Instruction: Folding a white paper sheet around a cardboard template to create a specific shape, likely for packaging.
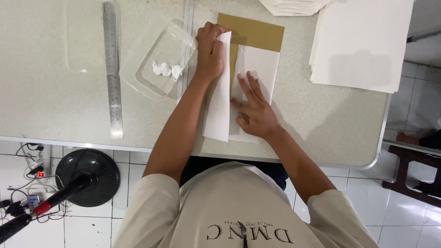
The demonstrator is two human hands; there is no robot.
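**Paper fold could slip or pick up paste**

A steel ruler [112, 69] lay far left on the bench [55, 105]. Next to it sat a clear tray [158, 62] with blobs of white paste [167, 70] in it, just beside the left hand [210, 50].

The left hand was curled, its fingers pinching the top of a long white paper flap [219, 98]. The flap stood up a little from the sheet [262, 69] under it. The right hand [255, 110] lay open and flat, pressing that sheet down near the middle of the bench. It held nothing. A brown card [257, 32] lay under the sheet, and a stack of white paper [360, 41] sat far right.

The tray was very close to the left wrist, so a bump might have tipped it or put paste on the arm. If the flat hand had lifted or slid, the sheet might have moved and the fold might have gone crooked. The flap's low end hung at the bench edge and might have bent.
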